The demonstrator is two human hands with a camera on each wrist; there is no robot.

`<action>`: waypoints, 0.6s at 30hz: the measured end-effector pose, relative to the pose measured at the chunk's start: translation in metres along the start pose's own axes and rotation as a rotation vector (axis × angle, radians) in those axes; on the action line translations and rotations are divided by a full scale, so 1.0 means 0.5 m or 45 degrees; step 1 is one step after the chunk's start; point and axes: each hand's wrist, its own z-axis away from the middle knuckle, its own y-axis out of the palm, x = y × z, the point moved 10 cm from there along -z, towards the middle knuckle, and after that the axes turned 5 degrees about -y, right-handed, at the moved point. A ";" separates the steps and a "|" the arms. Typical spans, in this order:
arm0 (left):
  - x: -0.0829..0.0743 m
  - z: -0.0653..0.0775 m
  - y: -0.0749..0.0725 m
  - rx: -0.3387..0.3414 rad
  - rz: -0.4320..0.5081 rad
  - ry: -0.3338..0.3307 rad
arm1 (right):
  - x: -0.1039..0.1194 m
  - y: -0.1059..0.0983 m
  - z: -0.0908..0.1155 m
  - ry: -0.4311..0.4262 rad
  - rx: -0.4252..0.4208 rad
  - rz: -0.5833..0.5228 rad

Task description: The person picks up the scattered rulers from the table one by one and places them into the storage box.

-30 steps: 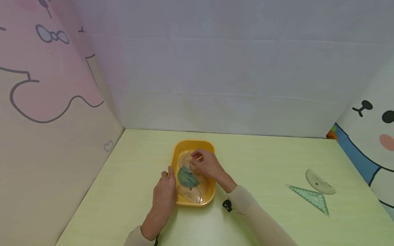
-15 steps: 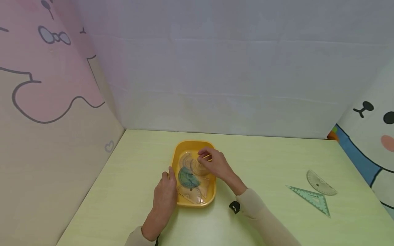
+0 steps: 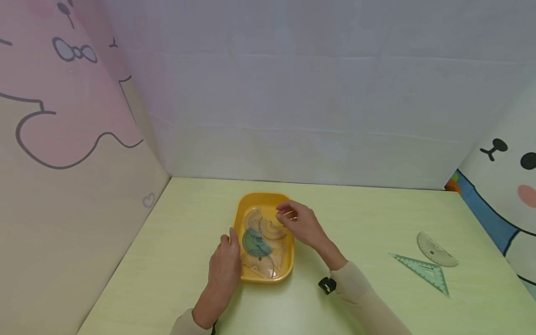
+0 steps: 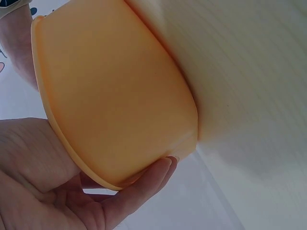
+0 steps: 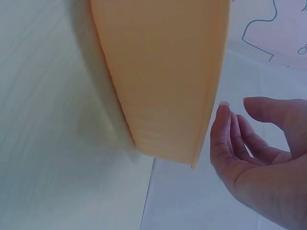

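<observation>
A yellow plastic basin (image 3: 268,280) stands on the table, and my left hand (image 3: 224,265) grips its left rim. The left wrist view has the thumb and fingers of that left hand (image 4: 53,175) around the basin's edge. Inside lie a teal protractor (image 3: 256,243) and several clear protractors, one (image 3: 271,229) near the right wall, another (image 3: 252,217) farther back. My right hand (image 3: 302,225) hovers over the right rim, fingers loosely bent. In the right wrist view this right hand (image 5: 264,163) has a gap between thumb and fingertips, with nothing between them.
On the right of the table lie a green set square (image 3: 412,263) and a clear protractor (image 3: 435,251), close together. A white sheet (image 3: 314,116) rises behind the table, with printed panels (image 3: 75,116) at the sides.
My right hand has drawn back from over the middle of the basin toward its right rim, uncovering the clear protractor beneath. My left hand keeps its hold on the rim.
</observation>
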 end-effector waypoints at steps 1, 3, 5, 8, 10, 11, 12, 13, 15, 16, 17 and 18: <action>0.000 0.000 0.000 0.000 0.000 0.001 | -0.001 -0.003 0.002 0.004 -0.001 -0.005; -0.001 0.000 -0.001 -0.004 0.001 0.004 | -0.002 -0.010 0.005 0.013 -0.001 -0.008; -0.002 0.000 -0.002 -0.008 0.003 0.007 | -0.005 -0.016 0.009 0.023 0.001 -0.008; -0.002 0.000 -0.001 -0.014 0.006 0.010 | -0.010 -0.025 0.014 0.024 0.002 -0.013; -0.001 0.000 -0.001 -0.019 0.005 0.011 | -0.014 -0.030 0.017 0.028 0.005 -0.024; -0.001 0.000 -0.001 -0.020 0.003 0.011 | -0.015 -0.032 0.019 0.022 0.007 -0.028; -0.001 0.000 -0.001 -0.022 0.002 0.011 | -0.017 -0.034 0.021 0.026 0.007 -0.036; -0.001 0.000 0.000 -0.022 0.000 0.011 | -0.018 -0.037 0.023 0.034 0.008 -0.044; 0.000 0.000 0.000 -0.021 -0.002 0.009 | -0.021 -0.041 0.027 0.044 0.010 -0.051; -0.001 0.000 0.000 -0.020 -0.003 0.008 | -0.023 -0.042 0.029 0.046 0.012 -0.057; -0.001 0.001 0.000 -0.019 -0.003 0.008 | -0.024 -0.044 0.032 0.046 0.013 -0.057; -0.001 0.001 -0.001 -0.019 -0.004 0.008 | -0.026 -0.046 0.034 0.053 0.011 -0.062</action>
